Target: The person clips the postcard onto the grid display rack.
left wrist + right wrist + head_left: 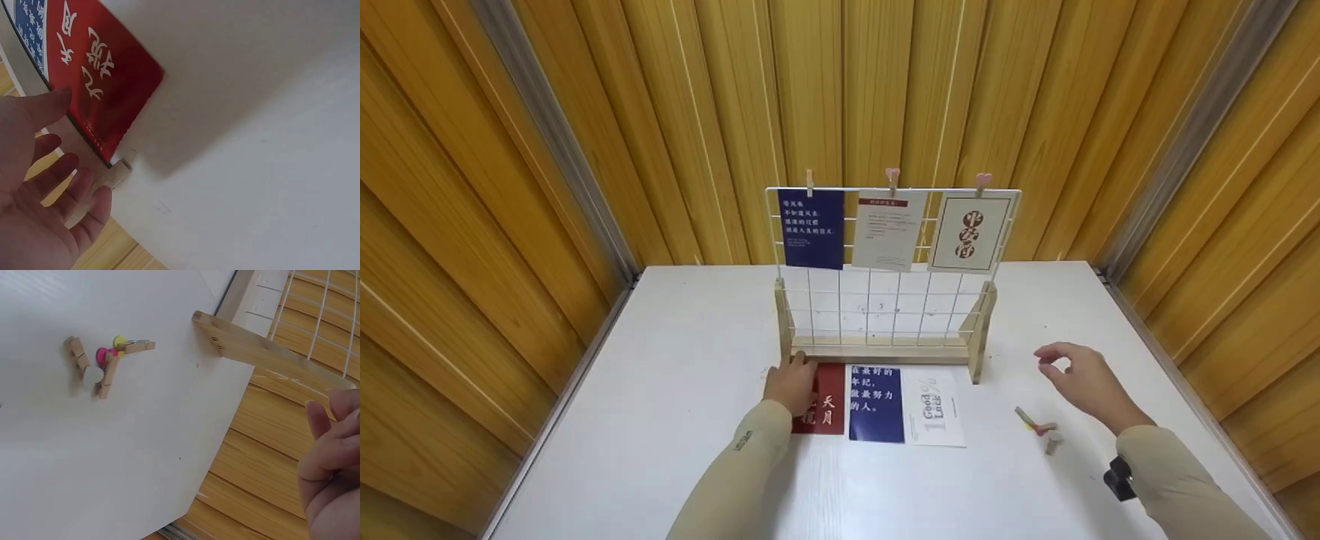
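My left hand (789, 386) is over the left part of a red card (829, 409) with white characters, its fingertips at the wooden foot of a wire grid rack (877, 352). In the left wrist view the thumb (53, 107) lies by the card's edge and the other fingers are loosely bent. My right hand (1084, 379) hovers right of the rack, fingers loosely curled, holding nothing visible. Below it on the table lie three small wooden clothespins, one with a white disc (93, 376), one pink (107, 374), one yellow (138, 347).
A blue card (876, 416) and a white card (937, 427) lie beside the red one. On the rack's top wire hang a blue card (814, 251), a text card (883, 240) and a framed-print card (969, 255), each clipped by a clothespin. Wood-patterned walls (720, 112) enclose the table.
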Demonstrator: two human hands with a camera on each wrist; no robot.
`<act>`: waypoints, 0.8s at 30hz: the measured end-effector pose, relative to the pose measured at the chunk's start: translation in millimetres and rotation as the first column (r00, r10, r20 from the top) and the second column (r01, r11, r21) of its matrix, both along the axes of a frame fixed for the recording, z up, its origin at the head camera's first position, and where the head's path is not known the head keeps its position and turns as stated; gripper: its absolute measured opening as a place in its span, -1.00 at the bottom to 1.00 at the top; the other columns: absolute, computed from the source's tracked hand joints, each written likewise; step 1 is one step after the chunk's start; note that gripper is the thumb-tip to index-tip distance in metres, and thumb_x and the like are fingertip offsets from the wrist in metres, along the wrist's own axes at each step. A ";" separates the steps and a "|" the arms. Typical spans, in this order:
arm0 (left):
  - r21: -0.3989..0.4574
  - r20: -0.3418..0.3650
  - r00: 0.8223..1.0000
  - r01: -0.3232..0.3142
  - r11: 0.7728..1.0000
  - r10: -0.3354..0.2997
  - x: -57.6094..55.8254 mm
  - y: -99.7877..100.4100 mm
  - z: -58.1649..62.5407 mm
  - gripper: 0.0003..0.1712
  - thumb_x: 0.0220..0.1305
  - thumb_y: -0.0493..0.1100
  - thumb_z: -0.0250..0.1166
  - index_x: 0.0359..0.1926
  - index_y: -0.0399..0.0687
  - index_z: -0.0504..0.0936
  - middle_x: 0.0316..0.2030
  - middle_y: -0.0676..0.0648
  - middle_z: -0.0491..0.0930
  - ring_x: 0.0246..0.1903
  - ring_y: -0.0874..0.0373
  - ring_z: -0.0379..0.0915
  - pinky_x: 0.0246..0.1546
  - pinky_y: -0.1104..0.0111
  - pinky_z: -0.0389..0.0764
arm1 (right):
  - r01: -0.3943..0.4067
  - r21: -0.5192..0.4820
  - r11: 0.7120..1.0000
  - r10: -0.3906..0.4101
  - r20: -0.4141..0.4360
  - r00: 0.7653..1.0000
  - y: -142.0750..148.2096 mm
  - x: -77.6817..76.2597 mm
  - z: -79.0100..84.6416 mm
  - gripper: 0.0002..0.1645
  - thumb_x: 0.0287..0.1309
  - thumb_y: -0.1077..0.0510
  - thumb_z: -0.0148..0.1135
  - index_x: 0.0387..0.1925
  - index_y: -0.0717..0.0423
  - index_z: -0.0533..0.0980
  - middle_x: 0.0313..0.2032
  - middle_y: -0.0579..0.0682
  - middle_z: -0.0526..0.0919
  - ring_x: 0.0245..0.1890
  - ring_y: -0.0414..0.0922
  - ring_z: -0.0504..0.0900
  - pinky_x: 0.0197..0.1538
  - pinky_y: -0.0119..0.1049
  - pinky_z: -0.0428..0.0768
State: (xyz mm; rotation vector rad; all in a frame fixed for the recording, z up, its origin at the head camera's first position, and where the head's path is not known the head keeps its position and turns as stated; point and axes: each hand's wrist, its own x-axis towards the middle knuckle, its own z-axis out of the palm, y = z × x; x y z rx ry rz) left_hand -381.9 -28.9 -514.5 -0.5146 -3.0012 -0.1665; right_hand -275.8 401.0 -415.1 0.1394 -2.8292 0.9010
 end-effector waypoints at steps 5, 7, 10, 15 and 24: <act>0.002 0.041 0.999 0.014 1.000 -0.014 3.2 -3.7 -2.9 -0.25 0.00 -0.01 0.57 0.22 -0.12 0.53 0.24 -0.22 0.41 0.24 -0.20 0.27 0.10 -0.17 0.44 | -0.001 0.003 1.000 0.001 0.019 1.000 2.3 0.5 -6.8 -0.72 0.29 0.34 0.18 0.00 0.37 0.56 -0.13 0.21 0.64 0.01 0.25 0.55 0.11 0.23 0.49; 0.007 0.074 0.997 0.029 1.000 -0.030 4.3 -4.3 -3.0 -0.18 -0.01 0.01 0.57 0.28 -0.10 0.49 0.29 -0.21 0.37 0.29 -0.23 0.21 0.14 -0.20 0.39 | -0.002 0.002 1.000 0.002 0.024 1.000 2.6 0.9 -9.0 -0.73 0.29 0.34 0.18 0.00 0.37 0.56 -0.13 0.21 0.64 0.01 0.25 0.56 0.11 0.23 0.49; -0.007 0.150 0.987 0.053 0.999 -0.051 6.5 -4.6 -3.2 -0.13 0.02 0.06 0.54 0.35 -0.07 0.44 0.37 -0.17 0.31 0.36 -0.25 0.13 0.21 -0.22 0.31 | -0.005 0.002 1.000 0.005 0.037 0.999 3.1 1.4 -12.9 -0.73 0.29 0.33 0.18 0.00 0.37 0.56 -0.13 0.21 0.65 0.00 0.24 0.56 0.11 0.22 0.50; -0.028 0.228 0.969 0.101 0.995 -0.092 9.9 -5.4 -3.6 -0.24 0.10 0.13 0.47 0.28 -0.06 0.53 0.38 -0.11 0.33 0.34 -0.24 0.21 0.18 -0.26 0.33 | 0.003 0.010 1.000 -0.004 0.051 0.999 4.6 1.8 -17.4 -0.73 0.30 0.33 0.18 0.00 0.37 0.56 -0.13 0.21 0.65 -0.01 0.24 0.56 0.10 0.21 0.51; 0.027 0.228 0.971 0.070 0.997 -0.075 -0.8 -6.4 1.4 0.00 -0.32 0.15 0.69 0.23 -0.03 0.56 0.23 -0.13 0.48 0.24 -0.15 0.33 0.21 -0.24 0.30 | -0.023 0.015 1.000 0.021 0.127 0.992 4.0 -0.6 -19.6 -0.73 0.29 0.32 0.19 -0.01 0.36 0.56 -0.14 0.19 0.64 -0.09 0.16 0.57 -0.02 0.09 0.59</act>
